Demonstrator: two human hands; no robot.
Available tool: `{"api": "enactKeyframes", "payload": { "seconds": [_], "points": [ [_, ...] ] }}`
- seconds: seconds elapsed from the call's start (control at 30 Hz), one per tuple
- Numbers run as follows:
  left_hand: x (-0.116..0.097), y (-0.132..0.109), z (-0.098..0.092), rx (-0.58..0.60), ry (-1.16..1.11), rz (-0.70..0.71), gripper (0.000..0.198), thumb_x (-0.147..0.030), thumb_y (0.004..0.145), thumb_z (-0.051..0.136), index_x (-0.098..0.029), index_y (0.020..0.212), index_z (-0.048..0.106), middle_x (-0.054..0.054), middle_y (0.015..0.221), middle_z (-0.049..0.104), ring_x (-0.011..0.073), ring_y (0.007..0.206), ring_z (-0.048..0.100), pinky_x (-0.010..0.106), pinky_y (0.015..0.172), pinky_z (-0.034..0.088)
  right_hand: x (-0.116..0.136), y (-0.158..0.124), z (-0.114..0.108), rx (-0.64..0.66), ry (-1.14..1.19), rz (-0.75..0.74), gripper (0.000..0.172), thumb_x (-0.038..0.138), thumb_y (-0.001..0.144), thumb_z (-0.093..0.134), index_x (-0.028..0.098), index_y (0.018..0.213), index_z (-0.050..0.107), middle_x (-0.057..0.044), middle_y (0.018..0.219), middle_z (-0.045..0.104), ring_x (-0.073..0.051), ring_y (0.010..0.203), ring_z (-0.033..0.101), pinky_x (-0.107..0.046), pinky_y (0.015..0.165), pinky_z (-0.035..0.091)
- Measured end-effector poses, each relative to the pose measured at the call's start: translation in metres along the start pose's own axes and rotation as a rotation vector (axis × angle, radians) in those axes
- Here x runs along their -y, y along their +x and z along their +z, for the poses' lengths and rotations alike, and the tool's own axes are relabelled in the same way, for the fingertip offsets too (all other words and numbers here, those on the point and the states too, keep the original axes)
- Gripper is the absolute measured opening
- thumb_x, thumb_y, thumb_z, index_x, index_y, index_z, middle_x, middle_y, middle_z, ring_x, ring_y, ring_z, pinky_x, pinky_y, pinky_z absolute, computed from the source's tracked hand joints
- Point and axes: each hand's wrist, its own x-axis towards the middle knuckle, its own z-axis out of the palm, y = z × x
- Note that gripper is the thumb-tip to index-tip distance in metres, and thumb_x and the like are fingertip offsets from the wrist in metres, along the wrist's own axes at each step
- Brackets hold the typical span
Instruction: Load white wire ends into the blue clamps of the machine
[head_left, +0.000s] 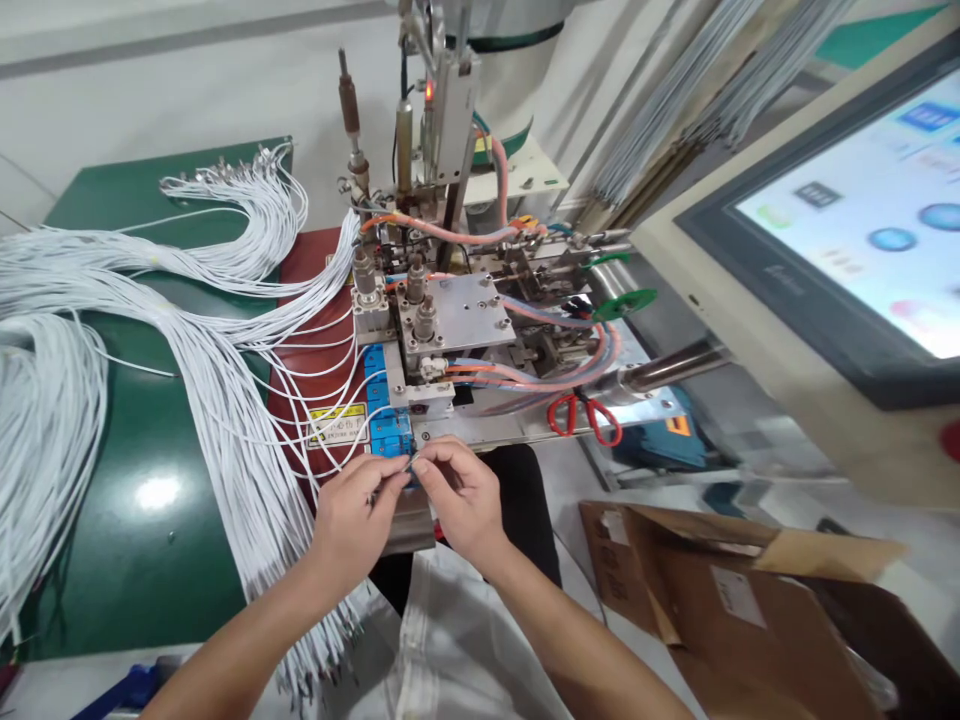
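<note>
My left hand (354, 520) and my right hand (463, 497) meet just in front of the machine (450, 320), fingers pinched together on a small part at the end of a thin white wire (352, 425). The pinch sits right below the blue fixture block (384, 405) at the machine's front edge. What exactly lies between the fingertips is too small to name. A thick bundle of white wires (225, 400) runs from the green table (150, 520) past my left wrist.
Red-handled scissors (583, 415) lie on the machine's plate at right. A touch-screen panel (862, 230) stands far right. An open cardboard box (735, 600) sits below it. More white wire bundles (45, 420) cover the left of the table. A yellow warning label (337, 422) is on the red mat.
</note>
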Motion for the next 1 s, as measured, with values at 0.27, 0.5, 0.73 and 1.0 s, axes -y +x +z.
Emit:
{"api": "enactKeyframes", "payload": {
  "seconds": [0.27, 0.5, 0.73, 1.0],
  "points": [
    [-0.0035, 0.0015, 0.0046, 0.034, -0.204, -0.239, 0.012, -0.023, 0.078, 0.057, -0.017, 0.08, 0.066, 0.0, 0.07, 0.067, 0.012, 0.064, 0.061, 0.022, 0.063, 0.05, -0.0044, -0.004, 0.0049, -0.048, 0.117, 0.083, 0.008, 0.019, 0.077, 0.058, 0.019, 0.07, 0.061, -0.001, 0.069, 0.057, -0.013, 0.067, 0.054, -0.026, 0.062, 0.044],
    [-0.0028, 0.002, 0.0053, 0.06, -0.296, -0.303, 0.012, -0.024, 0.077, 0.057, -0.016, 0.079, 0.065, 0.001, 0.07, 0.066, 0.0123, 0.065, 0.061, 0.022, 0.064, 0.05, -0.0009, -0.0012, 0.0041, -0.045, 0.162, 0.14, 0.008, 0.019, 0.074, 0.059, 0.018, 0.067, 0.061, 0.0, 0.068, 0.056, -0.013, 0.064, 0.054, -0.026, 0.06, 0.044],
    [-0.0063, 0.0034, 0.0049, 0.069, -0.335, -0.363, 0.011, -0.024, 0.076, 0.058, -0.015, 0.079, 0.064, 0.0, 0.066, 0.064, 0.011, 0.061, 0.059, 0.022, 0.063, 0.049, -0.006, 0.0016, 0.0001, 0.017, 0.201, 0.169, 0.006, 0.018, 0.073, 0.06, 0.018, 0.068, 0.062, 0.0, 0.068, 0.057, -0.012, 0.065, 0.053, -0.026, 0.061, 0.043],
    [-0.0039, 0.0021, 0.0062, 0.07, -0.393, -0.387, 0.011, -0.024, 0.075, 0.06, -0.015, 0.079, 0.064, 0.0, 0.071, 0.064, 0.0108, 0.064, 0.059, 0.021, 0.065, 0.048, -0.0055, 0.0011, 0.0003, -0.001, 0.15, 0.091, 0.006, 0.017, 0.074, 0.06, 0.019, 0.069, 0.063, -0.001, 0.069, 0.057, -0.013, 0.065, 0.054, -0.026, 0.059, 0.044]
  ]
}}
